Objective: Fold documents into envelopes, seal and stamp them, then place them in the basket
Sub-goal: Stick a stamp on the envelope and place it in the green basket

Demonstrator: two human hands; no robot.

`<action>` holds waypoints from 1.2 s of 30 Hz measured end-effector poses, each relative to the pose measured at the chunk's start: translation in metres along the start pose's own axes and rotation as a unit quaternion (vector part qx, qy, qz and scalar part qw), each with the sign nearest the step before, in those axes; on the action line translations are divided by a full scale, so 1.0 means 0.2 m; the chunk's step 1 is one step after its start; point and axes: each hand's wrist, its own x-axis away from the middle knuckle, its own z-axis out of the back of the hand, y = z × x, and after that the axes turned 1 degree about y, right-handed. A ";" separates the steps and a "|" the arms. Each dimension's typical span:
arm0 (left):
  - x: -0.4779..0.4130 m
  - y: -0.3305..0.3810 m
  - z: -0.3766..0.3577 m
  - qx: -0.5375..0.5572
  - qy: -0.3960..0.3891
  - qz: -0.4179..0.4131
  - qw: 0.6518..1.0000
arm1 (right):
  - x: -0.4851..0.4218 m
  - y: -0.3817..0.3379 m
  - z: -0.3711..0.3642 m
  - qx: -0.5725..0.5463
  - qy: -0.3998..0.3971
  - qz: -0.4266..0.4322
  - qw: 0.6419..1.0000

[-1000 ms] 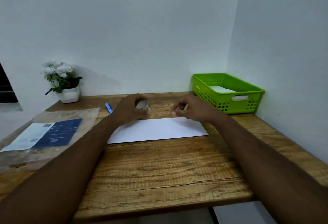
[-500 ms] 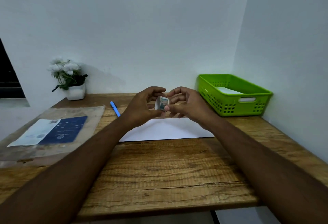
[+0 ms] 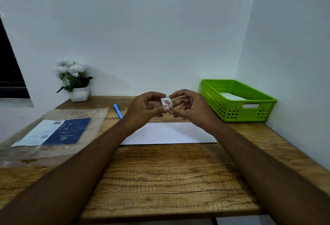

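Observation:
A small stamp roll (image 3: 166,102) with a red picture on it is held up above the desk between both hands. My left hand (image 3: 145,108) pinches its lower edge with thumb and fingers. My right hand (image 3: 190,108) grips its top and right side. Under the hands a white envelope (image 3: 169,133) lies flat on the wooden desk (image 3: 160,176). The green basket (image 3: 237,100) stands at the back right in the corner, with white paper (image 3: 232,97) lying inside it.
A blue pen (image 3: 118,111) lies behind the envelope to the left. A clear plastic sleeve with a blue and white sheet (image 3: 53,132) covers the desk's left part. A white pot of white flowers (image 3: 75,80) stands at the back left. Walls close the back and right.
Both hands rose from the envelope's far edge and came together in the air, holding the stamp roll between them. The view has tilted up slightly.

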 end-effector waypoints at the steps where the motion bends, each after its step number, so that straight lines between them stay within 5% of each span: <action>1: 0.00 0.00 0.00 -0.010 0.001 -0.002 1.000 | 0.01 -0.01 0.00 0.001 0.002 -0.001 1.000; 10: 0.00 0.00 0.01 -0.094 0.006 -0.044 0.995 | 0.01 -0.01 0.01 0.029 -0.010 0.012 0.999; 28: 0.00 0.00 0.01 -0.093 0.025 -0.071 0.993 | 0.00 0.01 0.01 0.077 0.033 0.098 0.992; 36: -0.01 -0.01 0.02 -0.152 0.020 -0.102 0.983 | 0.00 0.01 0.03 0.264 0.002 0.197 0.944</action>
